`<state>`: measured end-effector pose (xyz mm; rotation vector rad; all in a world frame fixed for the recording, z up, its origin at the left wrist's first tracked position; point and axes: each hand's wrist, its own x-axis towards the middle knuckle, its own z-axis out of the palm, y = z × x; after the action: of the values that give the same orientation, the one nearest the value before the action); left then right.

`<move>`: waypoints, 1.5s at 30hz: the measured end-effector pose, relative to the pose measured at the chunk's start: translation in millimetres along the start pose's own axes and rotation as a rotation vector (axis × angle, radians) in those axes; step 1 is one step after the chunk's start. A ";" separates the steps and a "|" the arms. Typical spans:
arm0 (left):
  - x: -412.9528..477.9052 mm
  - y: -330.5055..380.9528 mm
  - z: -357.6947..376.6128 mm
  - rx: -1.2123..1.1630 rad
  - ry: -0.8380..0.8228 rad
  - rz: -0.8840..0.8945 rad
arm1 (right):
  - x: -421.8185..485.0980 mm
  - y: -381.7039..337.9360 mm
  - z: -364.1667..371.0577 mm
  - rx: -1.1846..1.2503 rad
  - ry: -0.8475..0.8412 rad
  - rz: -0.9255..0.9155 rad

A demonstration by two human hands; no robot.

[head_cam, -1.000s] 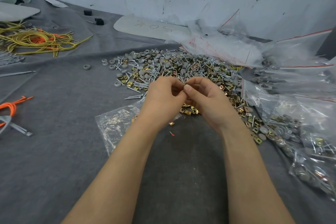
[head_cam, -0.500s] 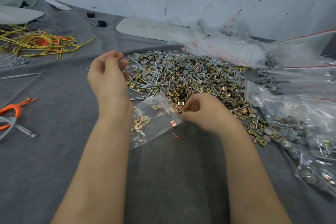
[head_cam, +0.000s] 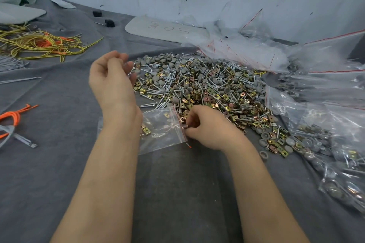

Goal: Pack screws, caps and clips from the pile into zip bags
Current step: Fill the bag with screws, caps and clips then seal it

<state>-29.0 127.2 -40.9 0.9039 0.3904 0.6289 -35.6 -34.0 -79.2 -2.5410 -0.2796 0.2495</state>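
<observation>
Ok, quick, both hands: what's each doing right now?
Left hand: raised, fingers curled and blurred; cannot tell if it holds anything.
Right hand: pinches the zip bag at its mouth.

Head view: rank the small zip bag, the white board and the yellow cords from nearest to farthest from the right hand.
1. Small zip bag, pinched by the right hand.
2. White board, beyond the pile.
3. Yellow cords, far left.
</observation>
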 end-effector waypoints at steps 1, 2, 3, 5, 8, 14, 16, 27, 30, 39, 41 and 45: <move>1.0 -1.1 -0.3 0.115 -0.040 0.012 | 1.2 1.1 -0.4 0.022 0.019 -0.001; 1.4 -3.0 -0.9 0.306 -0.127 0.037 | 2.4 2.4 -1.4 0.055 0.041 0.001; 0.7 -5.7 -2.5 0.542 -0.276 0.057 | 3.4 4.0 -2.8 0.100 0.071 0.007; -5.3 -11.7 -6.8 1.051 -0.678 0.044 | 5.3 8.6 -6.4 0.181 0.160 0.026; -12.7 -21.9 -11.9 1.698 -1.028 0.076 | 8.0 15.5 -11.0 0.282 0.266 0.066; -14.6 -33.3 -13.4 1.912 -1.123 0.078 | 9.4 21.6 -13.5 0.417 0.375 0.090; -14.7 -33.8 -12.4 1.891 -1.087 0.110 | 9.8 21.9 -13.8 0.433 0.396 0.086; -28.0 -50.8 0.1 1.629 -0.939 0.356 | 12.6 24.4 -16.9 0.503 0.539 0.089; -41.9 -59.1 2.9 1.582 -1.066 0.361 | 13.1 27.7 -18.0 0.484 0.583 0.093; -64.7 -70.3 13.3 1.387 -1.114 0.565 | 13.7 30.7 -19.8 0.522 0.633 0.127; -65.5 -71.4 13.3 1.387 -1.122 0.575 | 13.1 30.5 -20.1 0.525 0.627 0.126; -60.9 -71.9 12.5 1.420 -1.071 0.560 | 13.4 28.6 -18.9 0.530 0.604 0.145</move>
<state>-43.7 46.9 -89.5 2.5759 -0.5347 0.1868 -14.1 -63.9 -81.2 -1.9903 0.1860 -0.3496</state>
